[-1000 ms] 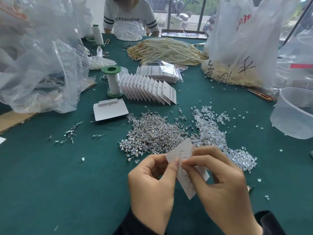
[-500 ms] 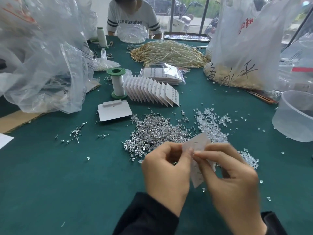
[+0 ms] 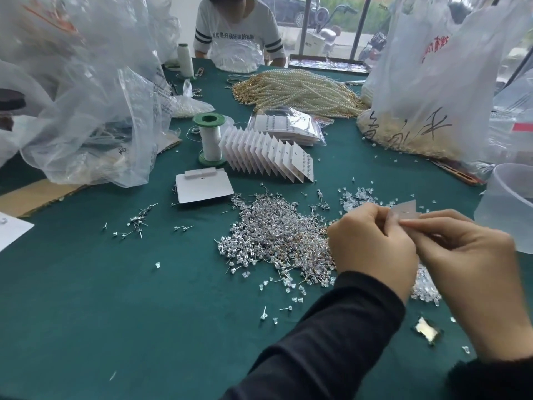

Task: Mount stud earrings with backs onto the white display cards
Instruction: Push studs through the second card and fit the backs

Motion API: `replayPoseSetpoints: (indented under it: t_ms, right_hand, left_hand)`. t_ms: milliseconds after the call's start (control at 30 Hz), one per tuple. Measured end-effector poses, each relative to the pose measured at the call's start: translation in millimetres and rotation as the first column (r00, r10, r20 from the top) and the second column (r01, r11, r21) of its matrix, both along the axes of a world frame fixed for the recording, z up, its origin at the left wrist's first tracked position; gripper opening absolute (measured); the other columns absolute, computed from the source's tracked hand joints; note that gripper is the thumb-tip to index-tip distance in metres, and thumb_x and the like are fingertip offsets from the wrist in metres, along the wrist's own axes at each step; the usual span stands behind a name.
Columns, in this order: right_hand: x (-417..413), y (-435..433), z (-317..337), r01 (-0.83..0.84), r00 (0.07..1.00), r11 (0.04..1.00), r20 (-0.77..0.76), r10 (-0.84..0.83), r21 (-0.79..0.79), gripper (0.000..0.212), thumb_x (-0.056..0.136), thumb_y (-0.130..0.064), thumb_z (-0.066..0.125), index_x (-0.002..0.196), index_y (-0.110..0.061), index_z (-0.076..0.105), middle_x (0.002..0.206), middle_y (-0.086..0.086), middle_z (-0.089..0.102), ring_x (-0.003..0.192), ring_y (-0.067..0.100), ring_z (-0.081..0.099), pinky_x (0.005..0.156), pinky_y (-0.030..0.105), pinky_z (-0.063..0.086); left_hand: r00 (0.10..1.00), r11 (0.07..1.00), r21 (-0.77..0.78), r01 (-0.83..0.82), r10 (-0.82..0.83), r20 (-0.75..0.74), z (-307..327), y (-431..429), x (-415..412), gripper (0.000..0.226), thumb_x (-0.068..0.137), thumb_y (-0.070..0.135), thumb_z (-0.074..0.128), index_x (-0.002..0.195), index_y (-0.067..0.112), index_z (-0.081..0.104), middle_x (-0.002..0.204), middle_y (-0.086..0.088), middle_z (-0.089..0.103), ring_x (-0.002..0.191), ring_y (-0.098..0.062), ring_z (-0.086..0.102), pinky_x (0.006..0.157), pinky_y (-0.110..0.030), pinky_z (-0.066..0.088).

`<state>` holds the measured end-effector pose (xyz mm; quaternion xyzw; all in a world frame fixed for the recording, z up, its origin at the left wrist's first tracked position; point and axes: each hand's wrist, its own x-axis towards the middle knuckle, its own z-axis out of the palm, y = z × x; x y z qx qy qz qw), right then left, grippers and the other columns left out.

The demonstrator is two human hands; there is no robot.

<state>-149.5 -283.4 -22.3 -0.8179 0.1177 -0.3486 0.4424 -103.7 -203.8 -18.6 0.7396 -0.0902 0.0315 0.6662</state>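
Both the left hand (image 3: 372, 246) and right hand (image 3: 467, 261) pinch a white display card (image 3: 405, 210) near the stud pile (image 3: 274, 235).

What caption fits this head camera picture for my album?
Left hand and right hand pinch a white card near the stud earring pile.

A small jewellery assembly workshop: a green-clothed table (image 3: 86, 298) carries a heap of studs (image 3: 274, 235), loose clear backs (image 3: 357, 197), a row of cards (image 3: 268, 154) and pearl strands (image 3: 300, 90) toward its far edge. Big plastic bags (image 3: 432, 82) of stock crowd both sides. A 2nd person (image 3: 236, 30) works at the far edge, before a street window (image 3: 331, 24).
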Motion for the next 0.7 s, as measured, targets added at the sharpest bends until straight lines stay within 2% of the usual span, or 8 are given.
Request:
replayPoseSetpoints:
  t_ms: [67, 133, 233, 333, 400, 567, 700]
  right_hand:
    - [8.5, -3.8, 2.6, -0.056, 0.996, 0.998, -0.072, 0.057, 0.016, 0.017, 0.072, 0.001, 0.074, 0.075, -0.016, 0.073, 0.078, 0.001, 0.07, 0.071, 0.011, 0.065, 0.067, 0.016, 0.052]
    - [17.2, -5.4, 4.0, -0.092, 0.989, 0.996, -0.119, 0.091, -0.003, 0.014, 0.072, 0.0, 0.074, 0.074, -0.014, 0.074, 0.078, 0.002, 0.07, 0.072, 0.013, 0.065, 0.067, 0.017, 0.052]
    - [21.6, -4.8, 2.1, -0.111, 0.989, 0.991, -0.107, 0.104, -0.068, 0.013, 0.073, -0.001, 0.073, 0.077, -0.014, 0.074, 0.079, 0.0, 0.07, 0.076, 0.014, 0.066, 0.07, 0.02, 0.053]
    - [16.3, 2.4, -4.8, -0.06, 0.998, 0.982, 0.0, 0.061, -0.181, 0.017, 0.075, -0.003, 0.071, 0.083, -0.017, 0.071, 0.083, -0.005, 0.068, 0.079, 0.011, 0.065, 0.074, 0.02, 0.052]
    - [14.5, 4.2, -9.0, 0.003, 0.998, 0.979, 0.057, 0.009, -0.201, 0.016, 0.076, -0.001, 0.07, 0.083, -0.016, 0.069, 0.083, -0.003, 0.067, 0.078, 0.011, 0.064, 0.074, 0.023, 0.052]
    - [14.4, 2.2, -10.1, 0.044, 0.997, 0.975, 0.064, -0.031, -0.219, 0.011, 0.077, -0.003, 0.068, 0.08, -0.014, 0.068, 0.08, 0.0, 0.065, 0.076, 0.013, 0.063, 0.073, 0.03, 0.052]
    - [12.9, 1.8, -10.0, 0.044, 0.997, 0.985, 0.071, -0.033, -0.168, 0.017, 0.078, -0.002, 0.068, 0.08, -0.019, 0.066, 0.082, -0.005, 0.065, 0.076, 0.014, 0.063, 0.073, 0.03, 0.052]
  left_hand:
    - [0.999, 1.0, -0.005, -0.022, 0.022, -0.023, -4.7, -2.2, 5.6, 0.009, 0.08, 0.014, 0.063, 0.075, 0.011, 0.07, 0.06, 0.007, 0.057, 0.049, 0.002, 0.048, 0.048, 0.001, 0.035]
    - [0.995, 0.997, -0.045, -0.057, 0.053, -0.09, -8.0, -2.8, 12.2, 0.008, 0.08, 0.014, 0.064, 0.076, 0.01, 0.07, 0.055, 0.012, 0.053, 0.044, 0.005, 0.048, 0.047, 0.001, 0.036]
    - [0.985, 0.989, -0.119, -0.087, 0.068, -0.162, -9.4, -1.1, 17.3, 0.009, 0.08, 0.013, 0.065, 0.072, 0.013, 0.067, 0.055, 0.017, 0.052, 0.047, 0.011, 0.052, 0.047, -0.002, 0.039]
    - [0.989, 0.986, -0.14, -0.095, 0.077, -0.129, -6.6, 1.4, 15.9, 0.008, 0.079, 0.014, 0.066, 0.071, 0.013, 0.067, 0.055, 0.016, 0.054, 0.047, 0.006, 0.054, 0.048, -0.003, 0.041]
    - [0.992, 0.988, -0.12, -0.098, 0.087, -0.087, -6.6, 1.0, 15.0, 0.006, 0.078, 0.015, 0.067, 0.074, 0.012, 0.068, 0.057, 0.014, 0.056, 0.049, 0.004, 0.052, 0.052, -0.005, 0.043]
    - [0.997, 0.992, -0.107, -0.061, 0.055, -0.061, -6.7, 0.5, 10.6, 0.007, 0.078, 0.018, 0.067, 0.075, 0.013, 0.069, 0.063, 0.007, 0.062, 0.057, -0.004, 0.057, 0.059, -0.015, 0.048]
    - [0.998, 0.992, -0.112, -0.055, 0.051, -0.044, -7.4, -1.0, 9.3, 0.006, 0.078, 0.016, 0.067, 0.077, 0.011, 0.069, 0.058, 0.012, 0.056, 0.049, 0.006, 0.05, 0.053, -0.003, 0.041]
